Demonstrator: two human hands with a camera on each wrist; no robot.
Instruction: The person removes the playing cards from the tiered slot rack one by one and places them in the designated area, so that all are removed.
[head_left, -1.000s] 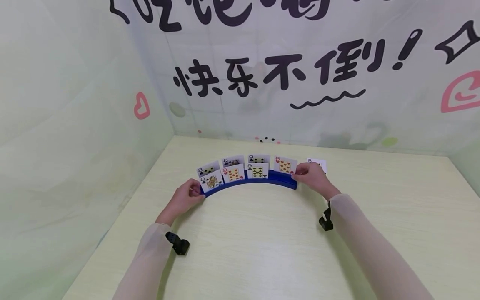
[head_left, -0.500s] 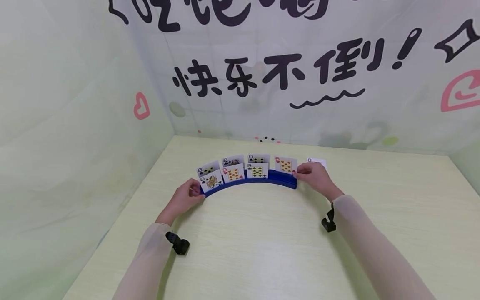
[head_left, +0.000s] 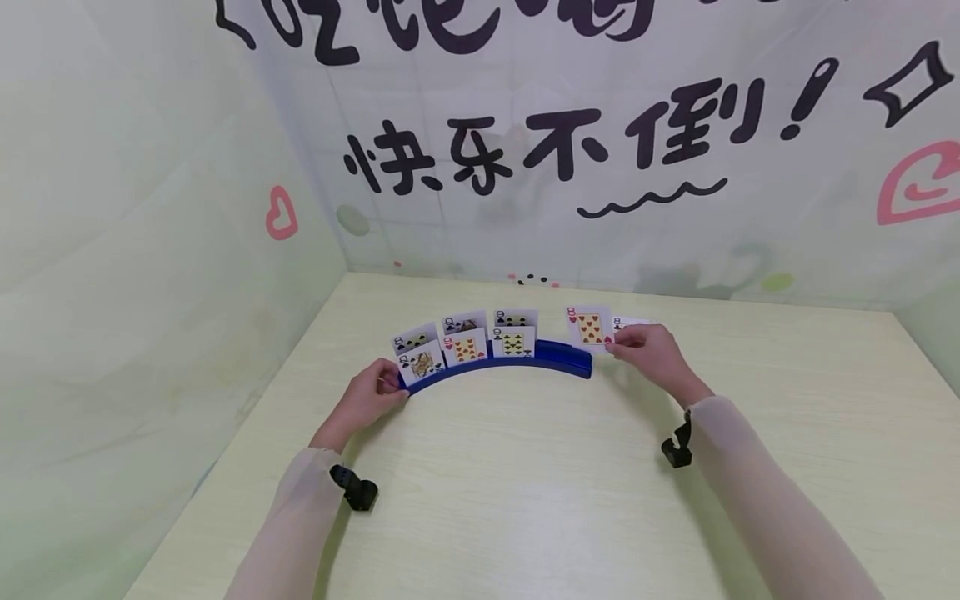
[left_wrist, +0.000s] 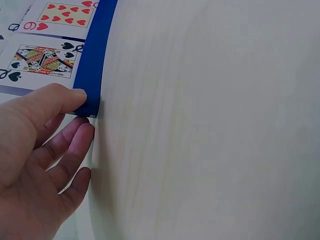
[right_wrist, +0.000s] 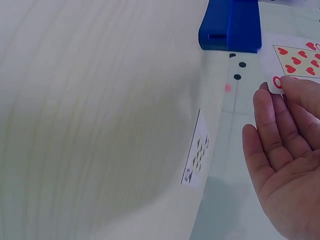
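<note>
A curved blue card holder (head_left: 564,358) stands on the table with playing cards upright in two rows. My left hand (head_left: 367,396) pinches its left end, thumb (left_wrist: 62,97) on the front edge beside the queen of spades (left_wrist: 45,62). My right hand (head_left: 656,362) pinches the eight of hearts (head_left: 589,325) by its lower right corner, off the holder's right end. In the right wrist view the thumb lies over that card's corner and the card is apart from the holder. Still in the holder's front row are the nine of hearts (head_left: 465,347) and a black nine (head_left: 513,342).
Behind the right hand, a black eight (head_left: 628,322) lies flat on the table, partly hidden. In the back row stand a black eight (head_left: 415,339), a black queen (head_left: 465,321) and another black nine (head_left: 516,317). A printed cloth (head_left: 510,225) hangs behind the table.
My right hand has drawn the eight of hearts up and right, out of the holder's right section. The left hand has stayed at the holder's left end.
</note>
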